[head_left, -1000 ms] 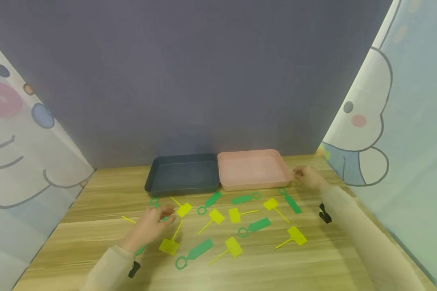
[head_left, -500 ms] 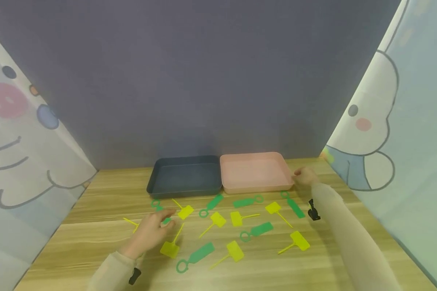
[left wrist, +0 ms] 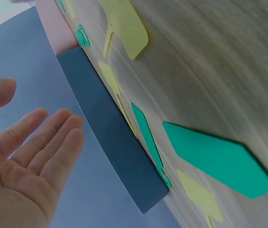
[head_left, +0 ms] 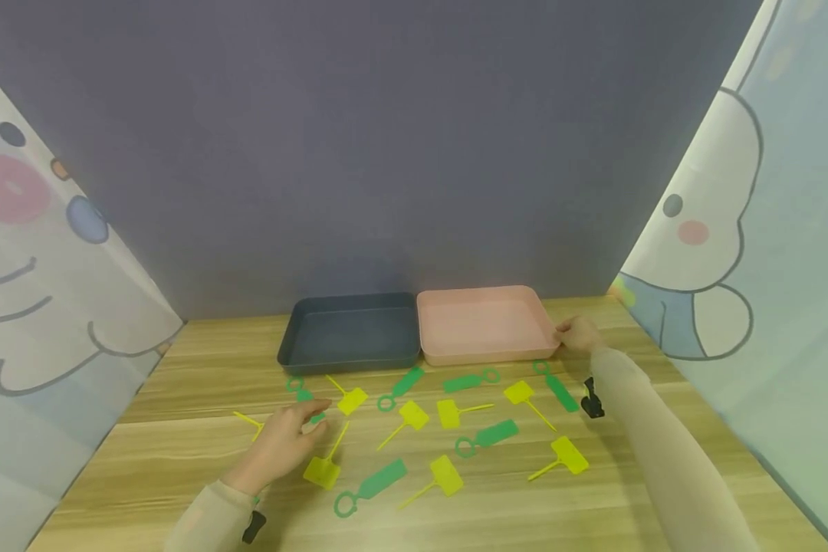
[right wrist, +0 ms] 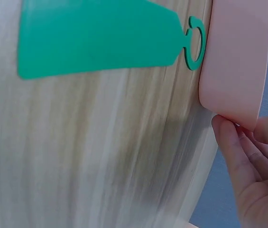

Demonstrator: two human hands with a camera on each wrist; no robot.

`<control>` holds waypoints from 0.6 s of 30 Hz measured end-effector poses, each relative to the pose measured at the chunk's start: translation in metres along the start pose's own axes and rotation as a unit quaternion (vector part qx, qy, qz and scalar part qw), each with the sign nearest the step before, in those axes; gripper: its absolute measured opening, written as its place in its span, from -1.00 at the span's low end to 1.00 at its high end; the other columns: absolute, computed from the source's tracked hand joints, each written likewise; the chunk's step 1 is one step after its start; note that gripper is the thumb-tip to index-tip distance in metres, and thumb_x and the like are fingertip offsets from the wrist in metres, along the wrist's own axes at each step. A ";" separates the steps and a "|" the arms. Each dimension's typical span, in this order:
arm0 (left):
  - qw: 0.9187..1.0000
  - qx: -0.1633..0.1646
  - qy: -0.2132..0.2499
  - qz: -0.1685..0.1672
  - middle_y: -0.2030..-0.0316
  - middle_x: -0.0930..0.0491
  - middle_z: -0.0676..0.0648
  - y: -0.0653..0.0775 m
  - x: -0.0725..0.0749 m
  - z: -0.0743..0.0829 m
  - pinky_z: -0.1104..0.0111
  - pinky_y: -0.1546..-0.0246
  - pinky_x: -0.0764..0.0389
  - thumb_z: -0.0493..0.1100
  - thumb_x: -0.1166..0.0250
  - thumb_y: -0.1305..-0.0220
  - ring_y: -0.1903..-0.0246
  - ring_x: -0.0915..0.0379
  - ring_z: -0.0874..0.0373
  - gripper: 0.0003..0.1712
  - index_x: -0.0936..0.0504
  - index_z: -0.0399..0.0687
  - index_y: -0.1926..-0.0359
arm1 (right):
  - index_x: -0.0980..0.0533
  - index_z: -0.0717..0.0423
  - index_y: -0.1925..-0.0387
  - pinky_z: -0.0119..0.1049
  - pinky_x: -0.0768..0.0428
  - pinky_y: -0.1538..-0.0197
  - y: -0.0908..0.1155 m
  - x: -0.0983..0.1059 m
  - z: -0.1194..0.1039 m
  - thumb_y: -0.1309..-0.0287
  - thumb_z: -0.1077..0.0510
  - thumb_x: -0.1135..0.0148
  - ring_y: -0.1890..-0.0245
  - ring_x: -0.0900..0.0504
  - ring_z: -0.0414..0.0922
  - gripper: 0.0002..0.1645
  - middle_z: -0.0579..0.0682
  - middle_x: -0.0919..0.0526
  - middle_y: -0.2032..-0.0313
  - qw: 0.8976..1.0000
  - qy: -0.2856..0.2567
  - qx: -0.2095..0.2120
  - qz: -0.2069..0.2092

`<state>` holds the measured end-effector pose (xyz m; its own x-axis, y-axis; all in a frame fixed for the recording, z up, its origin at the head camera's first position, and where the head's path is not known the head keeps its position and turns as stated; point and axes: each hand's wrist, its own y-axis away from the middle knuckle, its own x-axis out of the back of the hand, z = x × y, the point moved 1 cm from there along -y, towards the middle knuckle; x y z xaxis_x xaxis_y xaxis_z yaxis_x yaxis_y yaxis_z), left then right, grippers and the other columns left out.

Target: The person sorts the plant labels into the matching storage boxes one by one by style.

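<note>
My right hand [head_left: 579, 335] is at the right end of the pink tray [head_left: 484, 359]. In the right wrist view its fingertips touch the tray's outer wall and the thumb lies by the rim, pinching the corner. My left hand [head_left: 279, 445] hovers over the left of the table with spread, relaxed fingers, holding nothing. Under and near it lie a green ring tag [head_left: 304, 395], a yellow T-shaped tag [head_left: 322, 471] and another yellow tag [head_left: 352, 401]. Nearest the right hand lies a green ring tag [head_left: 561, 392], its ring close to the pink tray.
A dark blue tray [head_left: 348, 363] stands against the pink one's left side, before a grey backdrop [head_left: 386, 153]. Several green and yellow tags lie scattered across the wooden table [head_left: 179, 414], among them a large green one [head_left: 382, 479]. Printed cloths [head_left: 786, 192] flank the table.
The right hand has come in from slightly apart to contact with the pink tray's right end. The left hand has shifted only a little; the view has moved slightly.
</note>
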<state>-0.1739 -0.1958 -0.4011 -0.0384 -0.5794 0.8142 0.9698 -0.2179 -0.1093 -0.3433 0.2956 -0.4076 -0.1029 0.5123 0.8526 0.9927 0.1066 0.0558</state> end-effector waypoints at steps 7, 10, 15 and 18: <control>1.000 0.002 0.008 0.009 0.16 -0.60 -0.30 -0.001 0.005 -0.010 0.41 0.62 -0.49 -0.16 -0.18 -0.22 0.46 -0.57 -0.06 -0.57 -0.45 -0.23 -0.09 | -0.45 0.53 0.10 0.06 -0.48 -0.03 0.000 -0.001 0.001 -0.16 0.24 -0.03 0.03 -0.46 0.31 -0.61 0.43 -0.52 0.08 1.000 -0.005 -0.009 0.000; 0.998 -0.025 -0.025 0.049 0.21 -0.61 -0.32 -0.003 0.010 -0.018 0.44 0.67 -0.51 -0.17 -0.20 -0.20 0.81 -0.34 0.31 -0.59 -0.48 -0.23 -0.06 | -0.43 0.53 0.07 0.06 -0.47 -0.04 -0.001 -0.002 0.002 -0.17 0.24 -0.02 0.02 -0.46 0.31 -0.60 0.43 -0.51 0.07 1.000 -0.004 -0.011 -0.001; 0.980 -0.111 -0.097 0.132 0.20 -0.62 -0.28 -0.005 0.030 -0.034 0.59 0.79 -0.31 -0.32 -0.29 -0.06 0.91 0.19 0.57 -0.67 -0.56 -0.28 0.09 | -0.42 0.52 0.04 0.06 -0.46 -0.06 -0.002 -0.003 0.003 -0.17 0.23 -0.01 0.01 -0.46 0.29 -0.58 0.42 -0.51 0.05 1.000 -0.008 -0.013 0.000; 0.974 -0.122 -0.135 0.136 0.22 -0.63 -0.27 -0.004 0.043 -0.045 0.57 0.79 -0.33 -0.36 -0.32 0.01 0.86 0.01 0.52 -0.67 -0.58 -0.29 0.14 | -0.43 0.51 0.04 0.05 -0.48 -0.04 -0.003 -0.004 0.003 -0.17 0.22 0.00 0.03 -0.47 0.28 -0.58 0.42 -0.51 0.05 1.000 -0.009 -0.010 -0.004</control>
<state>-0.1905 -0.2552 -0.3919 0.3081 -0.4215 0.8529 0.8479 -0.2850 -0.4471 -0.3459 0.2961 -0.4125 -0.1124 0.5268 0.8425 0.9928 0.0948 0.0732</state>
